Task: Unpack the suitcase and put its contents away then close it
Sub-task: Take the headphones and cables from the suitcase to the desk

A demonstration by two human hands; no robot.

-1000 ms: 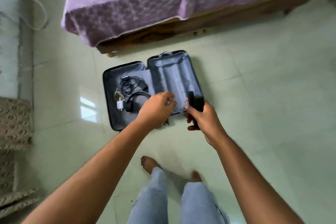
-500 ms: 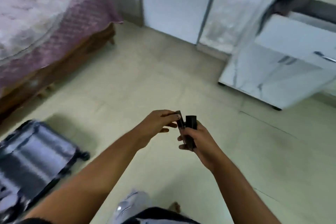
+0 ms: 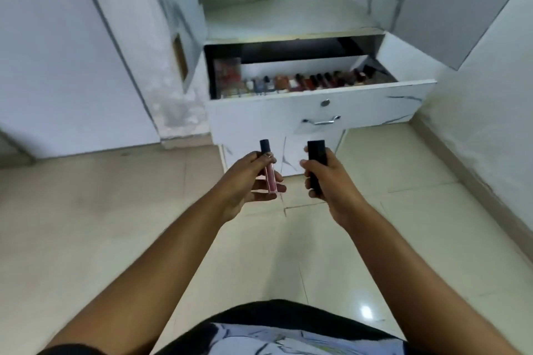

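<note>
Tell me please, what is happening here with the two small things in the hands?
A person stands before an open drawer of a white cupboard. The left hand holds a pink lip gloss tube with a dark cap; the right hand grips a black rectangular case. Small cosmetic bottles already line the drawer. Neither item is put away yet.

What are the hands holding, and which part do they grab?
Left hand pinches a pink lip gloss tube around its middle. Right hand grips a black case by its lower half.
</note>
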